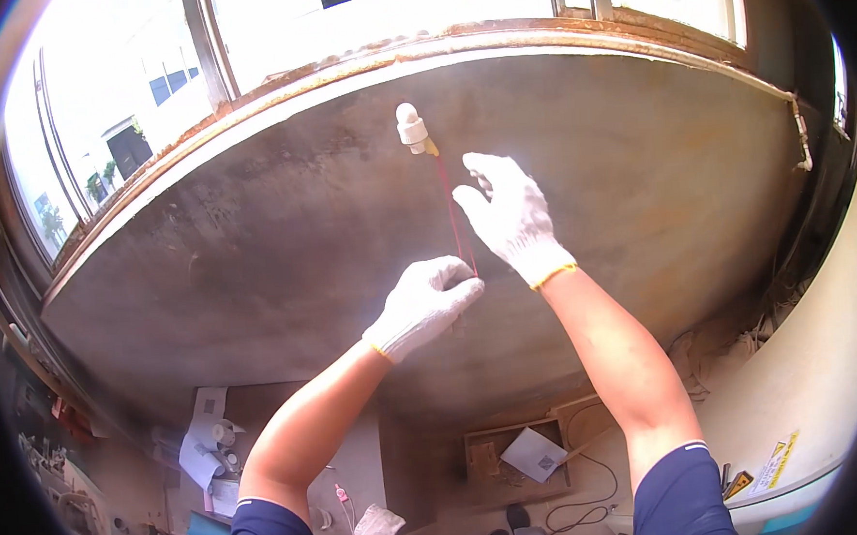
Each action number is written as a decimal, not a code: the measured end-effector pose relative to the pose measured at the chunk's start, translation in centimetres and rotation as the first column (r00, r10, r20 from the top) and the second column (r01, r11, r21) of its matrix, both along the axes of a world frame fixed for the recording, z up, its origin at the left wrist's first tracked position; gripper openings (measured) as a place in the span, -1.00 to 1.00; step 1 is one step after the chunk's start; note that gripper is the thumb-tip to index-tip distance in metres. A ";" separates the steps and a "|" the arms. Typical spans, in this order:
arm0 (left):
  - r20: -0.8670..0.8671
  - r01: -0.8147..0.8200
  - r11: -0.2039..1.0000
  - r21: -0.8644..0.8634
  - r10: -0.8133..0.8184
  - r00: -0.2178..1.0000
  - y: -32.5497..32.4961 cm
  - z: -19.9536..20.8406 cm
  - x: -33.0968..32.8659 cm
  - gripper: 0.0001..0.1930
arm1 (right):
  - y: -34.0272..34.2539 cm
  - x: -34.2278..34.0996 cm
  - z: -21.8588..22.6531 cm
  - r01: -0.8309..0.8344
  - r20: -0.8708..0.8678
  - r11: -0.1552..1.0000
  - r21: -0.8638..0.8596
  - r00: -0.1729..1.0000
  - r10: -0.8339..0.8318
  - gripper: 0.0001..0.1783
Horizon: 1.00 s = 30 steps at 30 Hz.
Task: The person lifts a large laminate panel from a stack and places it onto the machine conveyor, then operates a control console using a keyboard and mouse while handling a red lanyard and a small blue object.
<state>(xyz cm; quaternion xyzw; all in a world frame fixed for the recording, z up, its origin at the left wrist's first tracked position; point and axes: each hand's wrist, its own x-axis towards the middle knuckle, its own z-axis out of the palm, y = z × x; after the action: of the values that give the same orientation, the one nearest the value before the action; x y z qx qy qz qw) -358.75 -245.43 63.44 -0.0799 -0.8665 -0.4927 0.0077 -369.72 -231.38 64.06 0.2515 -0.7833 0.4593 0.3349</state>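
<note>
A white bulb in a white holder (411, 129) is fixed to the dark wall below the window, with a small yellowish piece at its lower right. A thin red wire (449, 203) runs down from it. My left hand (423, 305), in a white knitted glove, pinches the wire's lower end between thumb and fingertips. Up and to the right, my right hand (511, 210), gloved the same way, is raised beside the wire. Its thumb and fingers are apart, and nothing shows between them.
A windowsill (359, 60) and a pipe (728, 73) run above the wall. At lower left stands a table (347, 465) with papers and a cloth (375, 532). Below is a wooden tray (483, 473) with a paper sheet. A black cable (609, 481) curls on the floor.
</note>
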 end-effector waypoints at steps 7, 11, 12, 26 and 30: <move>0.056 -0.211 0.961 -0.178 0.224 0.973 -1.6 -0.4 3.4 -0.78 | -8.0 -5.0 3.1 0.016 0.176 0.999 -0.029 0.984 -0.011 -0.46; 0.099 -0.321 0.940 -0.113 0.332 0.938 -1.5 -0.8 3.9 -0.78 | -7.5 -7.4 2.3 -0.226 0.229 0.914 -0.336 0.922 0.312 -0.46; 0.157 -0.352 0.933 -0.067 0.359 0.920 -1.3 -0.9 4.0 -0.78 | -7.2 -8.2 2.1 -0.359 0.175 0.799 -0.482 0.854 0.489 -0.47; 0.173 -0.395 0.919 0.003 0.388 0.905 -0.5 -4.3 4.8 -0.76 | -5.0 -10.6 7.7 -0.386 -0.100 0.920 -0.071 0.920 0.379 -0.82; 0.211 -0.440 0.895 0.075 0.417 0.884 -1.2 -5.8 6.0 -0.74 | -4.3 -8.9 8.4 -0.384 -0.391 0.887 0.257 0.798 0.459 -0.90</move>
<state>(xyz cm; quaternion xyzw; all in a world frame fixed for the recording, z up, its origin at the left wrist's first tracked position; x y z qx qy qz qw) -352.78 -246.65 57.63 0.1618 -0.8279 -0.5356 0.0390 -378.59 -235.73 72.43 0.5442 -0.6457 0.3868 0.3705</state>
